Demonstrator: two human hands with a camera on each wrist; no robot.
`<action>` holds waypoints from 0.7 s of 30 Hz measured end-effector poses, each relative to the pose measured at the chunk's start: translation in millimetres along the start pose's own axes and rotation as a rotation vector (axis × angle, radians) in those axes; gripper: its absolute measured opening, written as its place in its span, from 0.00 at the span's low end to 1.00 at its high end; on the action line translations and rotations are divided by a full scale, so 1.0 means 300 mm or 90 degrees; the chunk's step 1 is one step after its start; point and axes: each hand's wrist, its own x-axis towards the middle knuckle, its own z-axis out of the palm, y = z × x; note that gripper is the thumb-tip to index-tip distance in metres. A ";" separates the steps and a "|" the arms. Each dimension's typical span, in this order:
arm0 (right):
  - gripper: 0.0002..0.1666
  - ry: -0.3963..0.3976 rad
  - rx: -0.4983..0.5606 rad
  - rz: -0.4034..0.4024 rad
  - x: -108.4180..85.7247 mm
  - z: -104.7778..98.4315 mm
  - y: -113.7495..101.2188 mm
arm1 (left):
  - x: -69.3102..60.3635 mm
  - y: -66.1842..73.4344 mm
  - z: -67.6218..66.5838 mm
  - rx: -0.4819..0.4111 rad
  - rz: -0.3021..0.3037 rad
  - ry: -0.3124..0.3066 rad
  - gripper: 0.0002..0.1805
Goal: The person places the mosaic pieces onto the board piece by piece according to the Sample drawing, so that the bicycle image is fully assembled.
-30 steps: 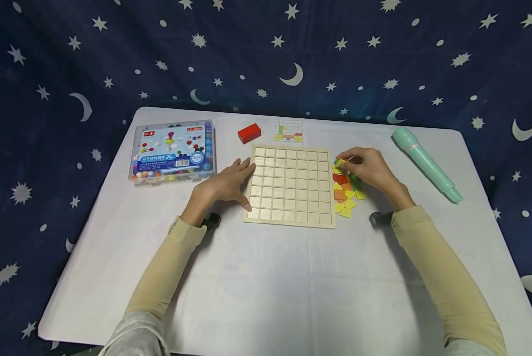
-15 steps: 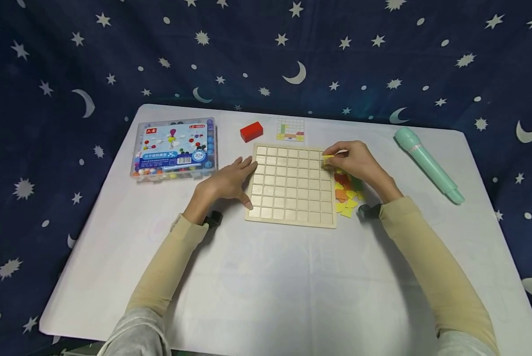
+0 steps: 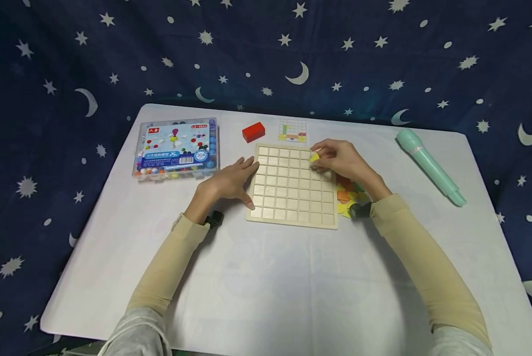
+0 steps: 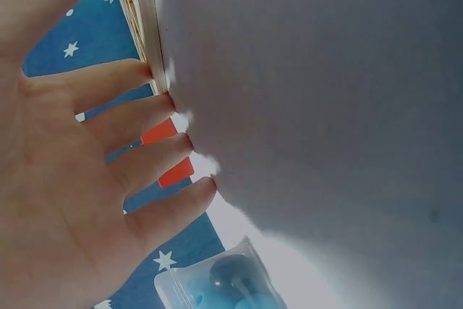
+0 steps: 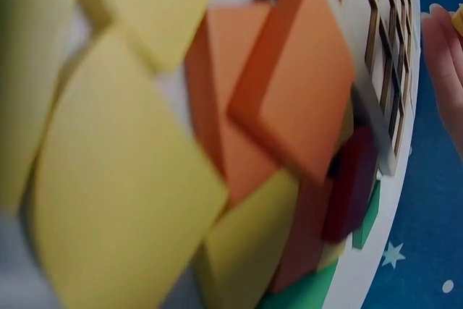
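A square wooden grid board (image 3: 292,188) lies on the white table. My left hand (image 3: 228,183) rests with spread fingers along its left edge; the left wrist view shows the fingertips down by the board's side. Over the board's upper right corner, my right hand (image 3: 343,159) pinches a small yellow tile (image 3: 314,156) between thumb and fingers. Beside the board's right edge lies a loose pile of tiles, with yellow tiles (image 5: 123,171), orange tiles (image 5: 304,77), a dark red tile (image 5: 351,182) and green ones. The right forearm and wrist camera partly cover this pile in the head view.
Behind the board are a red block (image 3: 253,132) and a small printed pattern card (image 3: 292,130). A clear plastic case of coloured balls (image 3: 177,148) stands at the back left. At the right lies a mint-green microphone-shaped object (image 3: 430,165).
My right hand has moved left from the tile pile to above the board's upper right corner, carrying a yellow tile. The left hand stays at the board's left edge.
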 end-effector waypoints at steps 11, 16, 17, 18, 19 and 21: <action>0.13 -0.012 -0.014 -0.055 0.022 0.055 -0.022 | -0.002 0.003 0.001 0.013 0.008 -0.005 0.69; 0.12 -0.026 -0.029 -0.078 0.036 0.079 -0.046 | 0.002 0.004 -0.002 0.016 0.015 -0.006 0.70; 0.11 -0.032 -0.028 -0.081 0.041 0.085 -0.052 | 0.003 0.003 -0.002 0.016 0.014 -0.006 0.70; 0.11 -0.038 -0.030 -0.085 0.046 0.091 -0.058 | 0.003 0.001 -0.002 0.016 0.012 -0.006 0.70; 0.11 -0.046 -0.030 -0.090 0.052 0.098 -0.063 | 0.003 -0.001 -0.001 0.015 0.010 -0.007 0.70; 0.11 -0.062 -0.022 -0.088 0.061 0.112 -0.073 | 0.002 -0.005 0.000 0.011 0.008 -0.008 0.69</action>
